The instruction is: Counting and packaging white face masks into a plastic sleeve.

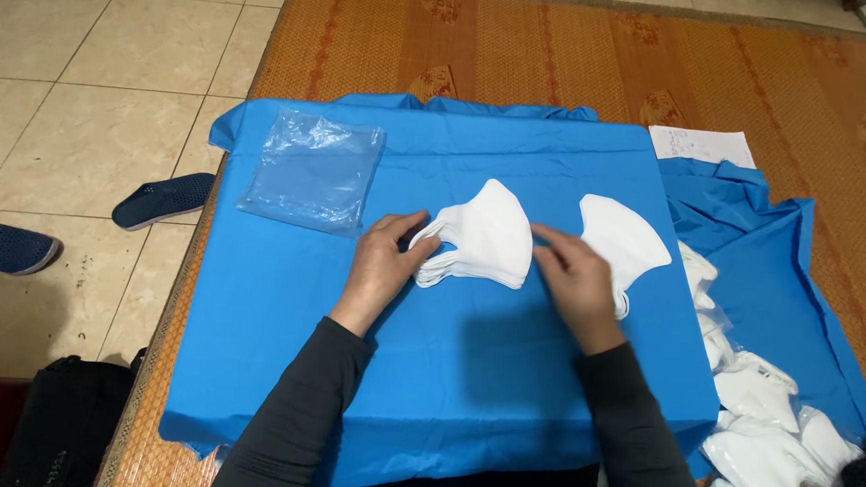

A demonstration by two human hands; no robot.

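While the left hand (382, 267) pinches the ear-loop end of a stack of white masks (481, 239) on the blue cloth (461, 372), the right hand (573, 277) touches the stack's opposite edge with loosely curled fingers, clasping nothing that I can make out. Just beyond the right hand's knuckles lies a single white mask (625, 242), apart from the stack. Past the left hand's fingertips, further from the person, sits a pile of clear plastic bags (313, 171); more masks (760, 424) are heaped outside the right forearm.

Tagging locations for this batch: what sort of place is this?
Probably a home floor used for piecework: beige floor tiles, an orange woven straw mat, dark blue slippers, and folded white face masks on blue cloth.
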